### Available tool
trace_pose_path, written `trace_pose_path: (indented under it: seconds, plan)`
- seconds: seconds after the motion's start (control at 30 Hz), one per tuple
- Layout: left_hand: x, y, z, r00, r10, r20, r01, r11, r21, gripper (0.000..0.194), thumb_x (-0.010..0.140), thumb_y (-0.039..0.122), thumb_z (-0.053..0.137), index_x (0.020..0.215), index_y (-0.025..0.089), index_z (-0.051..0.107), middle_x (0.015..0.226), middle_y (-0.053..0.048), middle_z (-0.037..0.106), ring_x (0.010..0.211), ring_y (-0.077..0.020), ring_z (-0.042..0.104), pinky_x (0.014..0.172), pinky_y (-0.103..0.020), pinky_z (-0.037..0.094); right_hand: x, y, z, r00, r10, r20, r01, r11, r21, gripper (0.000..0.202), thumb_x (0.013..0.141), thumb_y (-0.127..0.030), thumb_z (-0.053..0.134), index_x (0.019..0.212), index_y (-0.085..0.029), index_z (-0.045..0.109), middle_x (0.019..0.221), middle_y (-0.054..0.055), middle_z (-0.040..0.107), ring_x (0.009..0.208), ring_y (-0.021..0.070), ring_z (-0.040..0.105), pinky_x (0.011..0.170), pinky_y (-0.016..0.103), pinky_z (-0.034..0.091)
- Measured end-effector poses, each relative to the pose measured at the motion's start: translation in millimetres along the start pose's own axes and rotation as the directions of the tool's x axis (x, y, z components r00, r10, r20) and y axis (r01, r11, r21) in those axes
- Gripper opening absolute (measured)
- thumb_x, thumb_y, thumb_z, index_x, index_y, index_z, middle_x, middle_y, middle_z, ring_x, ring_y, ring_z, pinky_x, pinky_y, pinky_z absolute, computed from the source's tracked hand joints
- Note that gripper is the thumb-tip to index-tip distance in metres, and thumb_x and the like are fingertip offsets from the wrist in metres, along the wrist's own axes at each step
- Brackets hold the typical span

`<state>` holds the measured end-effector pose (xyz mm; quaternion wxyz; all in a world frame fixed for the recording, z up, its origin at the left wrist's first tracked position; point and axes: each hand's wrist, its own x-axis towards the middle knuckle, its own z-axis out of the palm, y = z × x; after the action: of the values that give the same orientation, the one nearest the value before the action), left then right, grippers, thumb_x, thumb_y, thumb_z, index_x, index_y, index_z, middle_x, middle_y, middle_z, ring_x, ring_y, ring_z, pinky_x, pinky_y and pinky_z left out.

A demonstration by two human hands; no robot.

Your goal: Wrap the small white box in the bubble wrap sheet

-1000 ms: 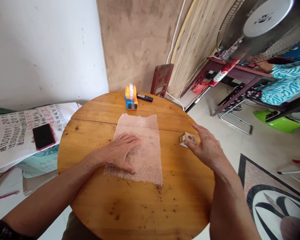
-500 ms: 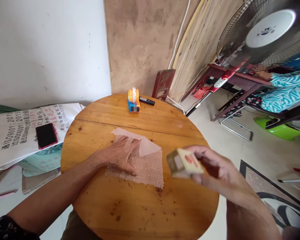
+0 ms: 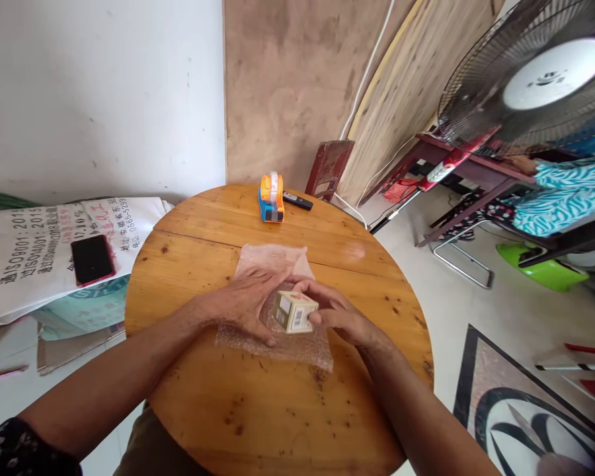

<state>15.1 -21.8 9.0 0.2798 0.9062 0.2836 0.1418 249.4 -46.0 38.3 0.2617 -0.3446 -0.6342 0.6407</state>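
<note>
A sheet of bubble wrap [image 3: 297, 347] lies on the round wooden table [image 3: 258, 416]. Fingers spread, my left hand [image 3: 245, 304] rests flat on the left part of the sheet. My right hand [image 3: 340, 314] grips a small cream-coloured box [image 3: 298, 316] from its right side, over the middle of the wrap. The box has a barcode label facing me and red print on top. Its underside is hidden.
An orange and blue tape dispenser [image 3: 272, 198] and a black remote [image 3: 298, 201] are at the table's back. A phone [image 3: 92, 260] lies on white sacks at left. At right are a standing fan [image 3: 550, 76] and a person's patterned sleeve [image 3: 570, 177].
My right hand has brought the box left from beyond the wrap's right edge to over its middle. The wrap's folded-over upper right part now lies farther back. My left hand remains on the sheet.
</note>
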Motion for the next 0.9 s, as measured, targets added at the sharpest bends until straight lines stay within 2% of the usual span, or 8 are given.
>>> trace_pose_path:
  seconds: [0.07, 0.13, 0.23, 0.3, 0.4, 0.5, 0.7, 0.9]
  plan:
    - [0.5, -1.3, -2.1, 0.998, 0.042, -0.037, -0.044, 0.997, -0.062, 0.109, 0.061, 0.051, 0.077, 0.149, 0.016, 0.024, 0.152, -0.020, 0.034, 0.138, -0.0416, 0.032, 0.112, -0.055, 0.028, 5.9, 8.4, -3.8, 0.992, -0.045, -0.119, 0.051, 0.997, 0.050, 0.037, 0.067, -0.045, 0.078, 0.091, -0.021, 0.063, 0.131, 0.006, 0.055, 0.118, 0.0289, 0.052, 0.096, 0.040, 0.042]
    - [1.0, 0.2, -6.4, 0.991, 0.095, -0.098, -0.109, 0.984, -0.143, 0.092, 0.066, 0.031, 0.070, 0.147, 0.020, 0.028, 0.150, -0.015, 0.039, 0.136, -0.0382, 0.037, 0.111, -0.052, 0.031, 9.4, 16.4, -3.0, 0.973, -0.081, -0.216, 0.099, 0.992, 0.075, 0.035, 0.068, -0.043, 0.078, 0.091, -0.022, 0.062, 0.135, 0.005, 0.053, 0.121, 0.0276, 0.051, 0.097, 0.039, 0.041]
    - [1.6, 3.8, -13.4, 0.975, 0.151, -0.161, -0.192, 0.941, -0.280, 0.087, 0.063, 0.010, 0.053, 0.146, 0.024, 0.031, 0.144, -0.008, 0.048, 0.131, -0.0314, 0.046, 0.108, -0.045, 0.037, 10.6, 24.4, 2.0, 0.960, -0.104, -0.261, 0.124, 0.990, 0.062, 0.036, 0.070, -0.039, 0.078, 0.098, -0.024, 0.060, 0.138, 0.005, 0.051, 0.117, 0.0247, 0.054, 0.094, 0.036, 0.044]
    - [1.1, 4.0, -15.2, 0.984, 0.083, -0.160, -0.133, 0.935, -0.330, 0.089, 0.063, 0.007, 0.047, 0.148, 0.022, 0.026, 0.144, -0.008, 0.049, 0.131, -0.0296, 0.047, 0.107, -0.045, 0.039, 9.7, 27.6, 5.1, 0.959, -0.124, -0.254, 0.127, 0.992, -0.006, 0.041, 0.072, -0.039, 0.078, 0.104, -0.025, 0.058, 0.134, 0.006, 0.053, 0.112, 0.0239, 0.057, 0.092, 0.036, 0.046]
    - [-0.5, 0.7, -13.2, 0.988, -0.066, -0.136, 0.016, 0.940, -0.341, 0.091, 0.065, 0.007, 0.044, 0.152, 0.019, 0.019, 0.145, -0.011, 0.048, 0.132, -0.0290, 0.046, 0.106, -0.046, 0.039, 7.4, 31.0, 8.1, 0.959, -0.197, -0.203, 0.141, 0.956, -0.259, 0.044, 0.075, -0.038, 0.075, 0.113, -0.025, 0.057, 0.131, 0.008, 0.055, 0.115, 0.0258, 0.055, 0.100, 0.042, 0.043]
    - [-1.4, -1.4, -11.1, 0.992, -0.039, -0.120, -0.001, 0.949, -0.314, 0.087, 0.065, 0.007, 0.042, 0.149, 0.017, 0.026, 0.140, -0.011, 0.053, 0.129, -0.0269, 0.049, 0.106, -0.045, 0.040, 5.1, 31.8, 10.6, 0.957, -0.242, -0.161, 0.145, 0.877, -0.458, 0.048, 0.081, -0.033, 0.069, 0.126, -0.026, 0.053, 0.132, 0.009, 0.057, 0.121, 0.0280, 0.052, 0.107, 0.047, 0.038]
    - [-0.8, 5.4, -15.3, 0.992, -0.021, -0.125, -0.015, 0.962, -0.274, 0.075, 0.064, 0.007, 0.042, 0.138, 0.019, 0.039, 0.130, -0.008, 0.059, 0.121, -0.0245, 0.054, 0.100, -0.040, 0.044, 3.4, 27.0, 14.6, 0.945, -0.314, -0.091, 0.215, 0.807, -0.550, 0.064, 0.082, -0.029, 0.068, 0.141, -0.028, 0.043, 0.143, 0.009, 0.051, 0.129, 0.0299, 0.049, 0.109, 0.047, 0.037]
    - [-0.6, 5.3, -13.9, 0.995, 0.019, -0.102, -0.050, 0.950, -0.309, 0.063, 0.061, 0.007, 0.045, 0.123, 0.019, 0.046, 0.122, -0.007, 0.060, 0.114, -0.0243, 0.056, 0.097, -0.038, 0.046, 6.1, 35.6, 13.5, 0.931, -0.310, -0.192, 0.112, 0.743, -0.660, 0.049, 0.079, -0.038, 0.070, 0.124, -0.023, 0.054, 0.131, 0.013, 0.059, 0.119, 0.0320, 0.055, 0.101, 0.050, 0.041]
